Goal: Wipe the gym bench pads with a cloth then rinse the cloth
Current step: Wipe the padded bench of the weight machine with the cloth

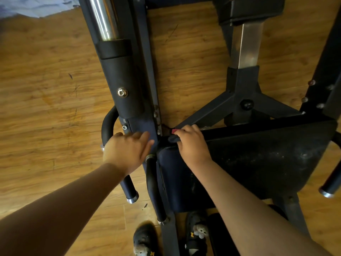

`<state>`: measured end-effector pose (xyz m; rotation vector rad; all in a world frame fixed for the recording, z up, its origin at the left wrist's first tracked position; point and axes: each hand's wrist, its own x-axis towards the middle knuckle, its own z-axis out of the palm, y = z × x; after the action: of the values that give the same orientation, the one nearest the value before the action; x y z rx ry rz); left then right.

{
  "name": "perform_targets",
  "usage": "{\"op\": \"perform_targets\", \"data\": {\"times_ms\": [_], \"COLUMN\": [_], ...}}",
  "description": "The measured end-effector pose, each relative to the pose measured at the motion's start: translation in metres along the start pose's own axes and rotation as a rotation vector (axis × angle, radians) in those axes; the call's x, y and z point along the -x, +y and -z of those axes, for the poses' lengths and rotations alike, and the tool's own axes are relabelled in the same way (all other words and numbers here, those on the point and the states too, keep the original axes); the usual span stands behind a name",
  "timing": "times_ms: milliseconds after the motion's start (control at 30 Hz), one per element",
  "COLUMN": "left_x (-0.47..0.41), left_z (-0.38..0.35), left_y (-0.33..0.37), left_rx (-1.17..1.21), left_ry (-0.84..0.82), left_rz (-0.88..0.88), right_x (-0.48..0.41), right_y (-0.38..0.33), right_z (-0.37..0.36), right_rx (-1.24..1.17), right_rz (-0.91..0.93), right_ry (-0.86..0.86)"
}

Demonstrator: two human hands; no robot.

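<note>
I see R hand [191, 143] gripping dark cloth [172, 139] w/ red tag at left corner of seat pad [258, 159]. L hand [127, 152] apart, fingers straight, nothing held, at blue frame post [125, 85]; contact unclear. Curved handle [155, 185] betw. forearms. Wood floor [46, 89] below.

Most of the cloth [173, 138] is buried under the right hand [191, 145]. Only a dark fold and a small pink tab [174, 131] peek out at the pad's [267, 159] corner, where the fingers [186, 129] curl out of sight. The left hand [125, 152] is smeared at its fingertips, so I can't tell whether it touches the steel frame [142, 126]. The chrome tube [105, 17] runs off the top edge, pale blue fabric [27, 6] is clipped at upper left, and the shoes [145, 241] are cut by the bottom edge.
</note>
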<state>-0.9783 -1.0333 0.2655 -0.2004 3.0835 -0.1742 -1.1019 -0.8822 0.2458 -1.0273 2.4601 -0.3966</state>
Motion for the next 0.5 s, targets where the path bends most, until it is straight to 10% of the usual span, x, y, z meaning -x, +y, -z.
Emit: {"op": "perform_targets", "data": {"times_ms": [267, 500], "left_x": [-0.072, -0.107], "left_z": [-0.021, -0.043], "left_y": [0.092, 0.130], "left_rx": [0.558, 0.362], "left_ry": [-0.006, -0.004], "left_rz": [0.035, 0.205], "right_x": [0.017, 0.012], "right_y": [0.103, 0.079], "right_z": [0.048, 0.028], "right_rx": [0.071, -0.025], "right_rz": [-0.260, -0.045], "right_ry": [0.168, 0.132]}}
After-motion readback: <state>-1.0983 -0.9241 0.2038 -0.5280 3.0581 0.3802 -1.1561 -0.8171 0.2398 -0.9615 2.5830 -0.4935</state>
